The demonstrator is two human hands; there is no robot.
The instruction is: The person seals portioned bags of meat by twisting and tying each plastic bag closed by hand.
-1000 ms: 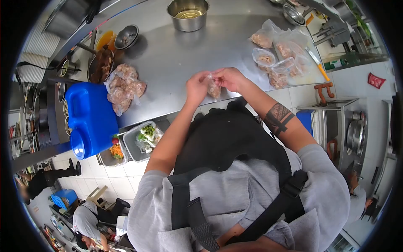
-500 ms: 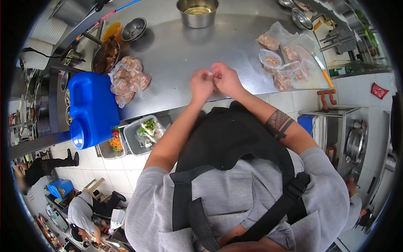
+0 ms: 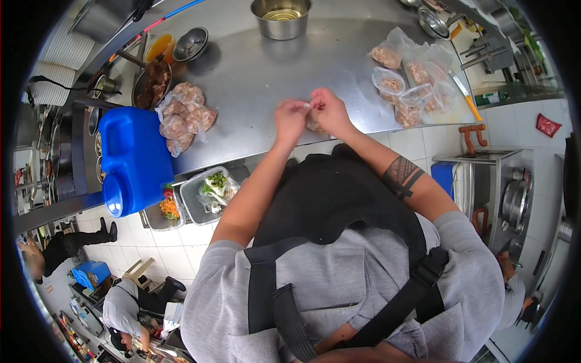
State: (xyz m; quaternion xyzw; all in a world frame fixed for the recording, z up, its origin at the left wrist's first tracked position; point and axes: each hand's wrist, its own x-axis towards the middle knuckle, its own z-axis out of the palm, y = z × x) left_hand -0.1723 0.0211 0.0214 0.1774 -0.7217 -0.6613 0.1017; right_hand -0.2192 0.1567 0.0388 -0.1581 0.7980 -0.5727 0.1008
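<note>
At the near edge of the steel table, my left hand and my right hand come together, fingers pinched. Between them they grip the twisted top of a small clear plastic bag, which hangs below my fingers and is mostly hidden; something pinkish shows inside it. Off to the right, open plastic bags of raw chopped meat stand on and beside a white cutting board. A heap of closed bags of meat lies on the left.
A knife with an orange handle lies on the board. A steel pot stands at the back. Near the left edge are a blue jug, a pan and a metal bowl. Below sit vegetable tubs. Co-workers are behind.
My hands have drawn slightly apart at the bag's top, and the fingers look sharper than before. The view has shifted a little.
</note>
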